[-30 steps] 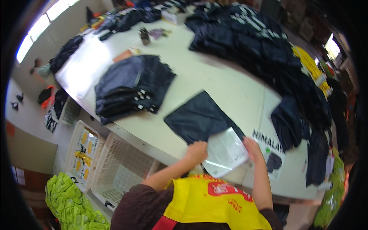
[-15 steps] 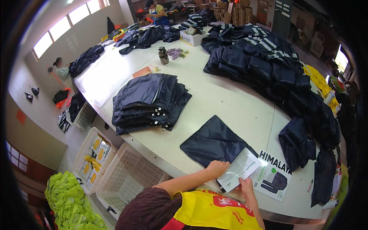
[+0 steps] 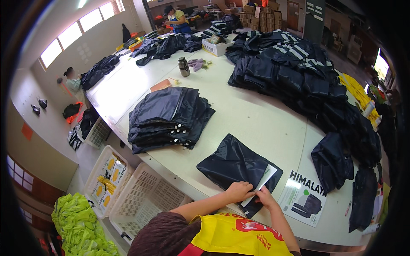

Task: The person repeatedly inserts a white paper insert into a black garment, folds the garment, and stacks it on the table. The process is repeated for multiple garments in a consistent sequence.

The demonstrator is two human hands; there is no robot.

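Note:
A flat dark navy fabric pouch (image 3: 232, 160) lies at the table's near edge in front of me. At its lower side, my left hand (image 3: 239, 191) is closed with its fingertips on the fabric's edge. A white printed sheet (image 3: 267, 175) stands tilted on the pouch, so that only a narrow strip of it shows. My right hand (image 3: 265, 197) pinches this sheet close to my left fingertips. Whether the sheet's lower part is inside the pouch or only against it I cannot tell.
A stack of folded dark pouches (image 3: 164, 113) sits to the left, and a large dark pile (image 3: 290, 81) to the right. A printed card (image 3: 301, 202) lies near my right arm. White crates (image 3: 145, 200) stand below the table's left edge. A flask (image 3: 183, 67) stands farther back.
My right hand has moved left and slightly up with the sheet, bringing it over the pouch. The sheet has turned from nearly face-on to a narrow strip. My left hand stays at the pouch's edge.

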